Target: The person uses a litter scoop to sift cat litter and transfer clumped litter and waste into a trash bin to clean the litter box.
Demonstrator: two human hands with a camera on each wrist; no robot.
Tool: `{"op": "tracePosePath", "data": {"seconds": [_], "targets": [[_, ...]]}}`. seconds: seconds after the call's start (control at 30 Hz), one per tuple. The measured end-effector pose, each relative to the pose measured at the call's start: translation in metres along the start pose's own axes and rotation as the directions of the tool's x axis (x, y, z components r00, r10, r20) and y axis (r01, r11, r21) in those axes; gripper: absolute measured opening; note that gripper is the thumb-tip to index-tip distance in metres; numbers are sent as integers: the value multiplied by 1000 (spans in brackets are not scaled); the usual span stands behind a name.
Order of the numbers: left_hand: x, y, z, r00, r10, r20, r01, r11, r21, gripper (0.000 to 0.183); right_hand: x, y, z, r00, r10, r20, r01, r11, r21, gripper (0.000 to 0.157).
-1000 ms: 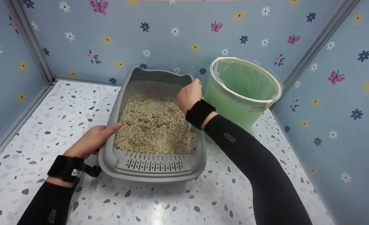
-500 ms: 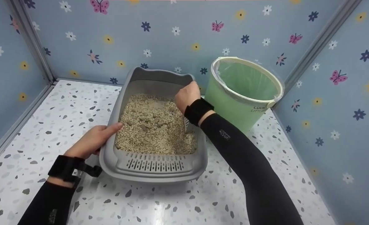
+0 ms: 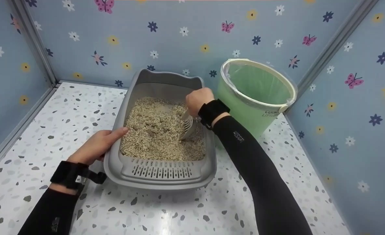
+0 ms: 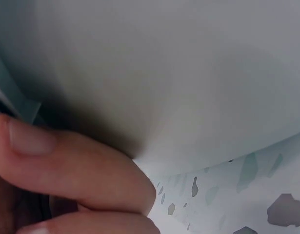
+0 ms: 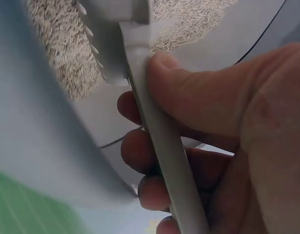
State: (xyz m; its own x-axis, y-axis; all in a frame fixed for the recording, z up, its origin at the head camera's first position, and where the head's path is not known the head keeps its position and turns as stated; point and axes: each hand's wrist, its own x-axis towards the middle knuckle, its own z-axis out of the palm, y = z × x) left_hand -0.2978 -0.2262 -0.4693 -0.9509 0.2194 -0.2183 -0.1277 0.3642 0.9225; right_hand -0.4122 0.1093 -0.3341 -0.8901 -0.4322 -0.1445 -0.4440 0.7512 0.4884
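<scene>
A grey litter box (image 3: pixel 160 183) stands on the speckled surface, holding tan granular cat litter (image 3: pixel 150 143) with darker clumps near its middle. My left hand (image 3: pixel 96 147) grips the box's left rim, thumb on top; in the left wrist view its fingers (image 4: pixel 86 170) curl beneath the rim. In my right hand (image 3: pixel 199 101) is a grey slotted litter scoop (image 3: pixel 188 126), tilted with its lower edge in the litter at the right side. The right wrist view shows thumb and fingers wrapped round the scoop's handle (image 5: pixel 164 141). Whether the scoop carries clumps cannot be seen.
A green bin (image 3: pixel 239 112) with a clear plastic liner stands right behind the box, close to my right forearm. Flower-patterned panels (image 3: pixel 179 42) enclose the back and both sides. White speckled tabletop (image 3: pixel 166 215) extends in front of the box.
The scoop's slotted head has turned and come into clearer view above the litter at the right. My right hand has shifted slightly right since half a second ago. The left hand stays put.
</scene>
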Motion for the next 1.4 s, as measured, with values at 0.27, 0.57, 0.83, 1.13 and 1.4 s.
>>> {"op": "tracePosePath", "data": {"seconds": [0.27,0.57,0.83,1.13,1.4], "targets": [[-1,1,0,1000,-2,0,2,1000,-3,86,3,-3,5,1000,-16,22,13,991,134,36],[-2,4,1,1000,-4,2,4,1000,5,89,11,-13,8,995,-80,57,60,956,287,33],[-2,5,-1,1000,-9,2,9,1000,13,88,15,-20,14,991,-98,93,58,928,367,35],[0,0,-2,1000,-20,3,20,1000,2,86,17,-31,19,984,-142,106,82,896,436,42],[0,1,0,1000,-10,7,10,1000,2,85,14,-42,21,982,-185,39,138,840,525,51]]}}
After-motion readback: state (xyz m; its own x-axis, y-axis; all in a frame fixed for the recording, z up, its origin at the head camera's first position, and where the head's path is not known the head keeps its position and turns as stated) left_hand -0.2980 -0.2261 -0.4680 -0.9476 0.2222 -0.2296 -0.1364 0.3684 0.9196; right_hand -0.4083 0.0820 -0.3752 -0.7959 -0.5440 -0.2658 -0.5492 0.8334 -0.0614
